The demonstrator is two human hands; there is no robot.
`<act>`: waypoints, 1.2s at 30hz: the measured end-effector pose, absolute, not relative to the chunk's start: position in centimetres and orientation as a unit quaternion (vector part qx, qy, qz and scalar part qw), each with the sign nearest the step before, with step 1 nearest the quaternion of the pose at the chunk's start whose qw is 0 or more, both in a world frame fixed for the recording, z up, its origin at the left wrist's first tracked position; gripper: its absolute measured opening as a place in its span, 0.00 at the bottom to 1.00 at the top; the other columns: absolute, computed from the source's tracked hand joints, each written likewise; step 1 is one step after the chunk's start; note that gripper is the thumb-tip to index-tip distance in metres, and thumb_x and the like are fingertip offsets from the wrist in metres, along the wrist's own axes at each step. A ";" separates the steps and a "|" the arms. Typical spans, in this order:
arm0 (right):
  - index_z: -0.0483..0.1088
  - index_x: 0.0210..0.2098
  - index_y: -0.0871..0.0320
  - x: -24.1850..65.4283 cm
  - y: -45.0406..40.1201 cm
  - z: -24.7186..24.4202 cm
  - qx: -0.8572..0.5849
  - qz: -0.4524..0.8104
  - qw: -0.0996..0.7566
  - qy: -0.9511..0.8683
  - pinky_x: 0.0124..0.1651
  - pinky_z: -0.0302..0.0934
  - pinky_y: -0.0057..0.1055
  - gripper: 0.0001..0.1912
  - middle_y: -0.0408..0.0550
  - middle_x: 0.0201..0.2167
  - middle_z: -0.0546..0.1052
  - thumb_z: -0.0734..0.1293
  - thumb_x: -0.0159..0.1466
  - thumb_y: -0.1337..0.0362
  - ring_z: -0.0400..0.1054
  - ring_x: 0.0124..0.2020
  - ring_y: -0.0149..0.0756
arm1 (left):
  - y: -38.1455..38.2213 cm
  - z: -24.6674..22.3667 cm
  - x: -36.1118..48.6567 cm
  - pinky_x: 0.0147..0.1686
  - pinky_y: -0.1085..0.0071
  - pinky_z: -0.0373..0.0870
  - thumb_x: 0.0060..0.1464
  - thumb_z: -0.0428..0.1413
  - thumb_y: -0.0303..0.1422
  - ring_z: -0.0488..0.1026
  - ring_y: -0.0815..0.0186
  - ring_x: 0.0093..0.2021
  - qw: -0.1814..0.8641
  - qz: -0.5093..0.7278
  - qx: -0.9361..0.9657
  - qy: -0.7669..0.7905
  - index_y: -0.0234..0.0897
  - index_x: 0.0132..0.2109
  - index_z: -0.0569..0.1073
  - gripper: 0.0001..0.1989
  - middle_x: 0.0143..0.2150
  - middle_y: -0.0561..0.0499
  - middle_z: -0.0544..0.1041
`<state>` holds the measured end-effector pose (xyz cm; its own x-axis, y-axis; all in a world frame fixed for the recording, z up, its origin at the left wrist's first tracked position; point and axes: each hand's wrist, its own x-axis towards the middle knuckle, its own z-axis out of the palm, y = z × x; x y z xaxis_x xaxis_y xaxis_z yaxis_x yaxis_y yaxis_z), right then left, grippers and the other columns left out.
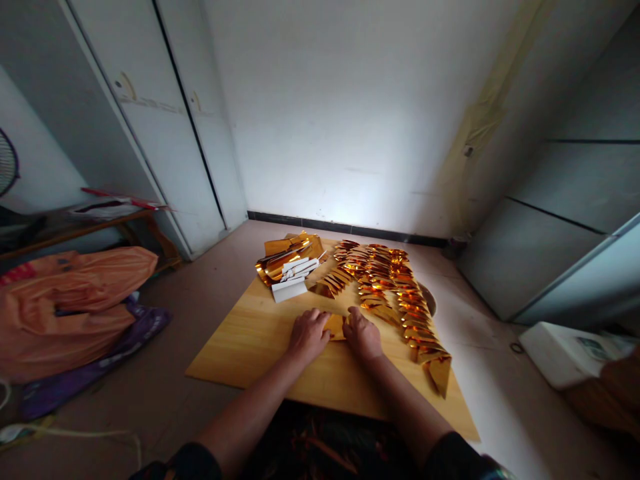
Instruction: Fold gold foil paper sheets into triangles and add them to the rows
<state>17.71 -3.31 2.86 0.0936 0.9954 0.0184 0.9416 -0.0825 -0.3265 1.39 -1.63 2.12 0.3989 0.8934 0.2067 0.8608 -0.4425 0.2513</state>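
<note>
Head view: here's the person's left hand and right hand, both down on a small, flat piece of shiny gold paper, mid-way across the pale wooden surface. Fingers touch opposite ends; whether either grip pinches or merely presses, it's hard to tell this small. Off to the right, rows of folded gold pieces; beyond the left hand, white paper pieces by loose gold sheets.

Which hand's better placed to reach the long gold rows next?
Right, likely: the right hand sits nearer the folded gold rows, while the left hand is at the opposite end of the gold sheet, nearer the white papers.
</note>
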 end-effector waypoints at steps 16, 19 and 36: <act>0.69 0.37 0.55 17.8 -3.7 2.5 -0.708 0.019 0.108 -0.697 0.27 0.48 0.25 0.08 0.45 0.35 0.74 0.59 0.66 0.63 0.70 0.30 0.29 | -2.2 2.4 1.5 0.48 0.58 0.64 0.57 0.51 0.32 0.66 0.55 0.51 0.017 0.138 0.842 0.521 0.42 0.51 0.73 0.15 0.59 0.46 0.67; 0.70 0.36 0.55 18.1 -3.9 2.3 -0.706 0.003 0.115 -0.699 0.26 0.45 0.25 0.10 0.45 0.34 0.73 0.59 0.67 0.61 0.69 0.29 0.28 | -2.3 2.5 1.3 0.48 0.56 0.63 0.58 0.50 0.34 0.65 0.54 0.52 0.016 0.135 0.848 0.511 0.44 0.52 0.72 0.15 0.58 0.48 0.69; 0.69 0.41 0.53 16.4 -5.2 4.3 -0.744 0.075 0.126 -0.652 0.40 0.57 0.30 0.18 0.49 0.44 0.69 0.70 0.54 0.52 0.62 0.47 0.42 | -2.7 3.0 0.4 0.49 0.55 0.59 0.55 0.52 0.40 0.61 0.53 0.56 0.044 0.117 0.856 0.501 0.46 0.58 0.66 0.22 0.62 0.49 0.66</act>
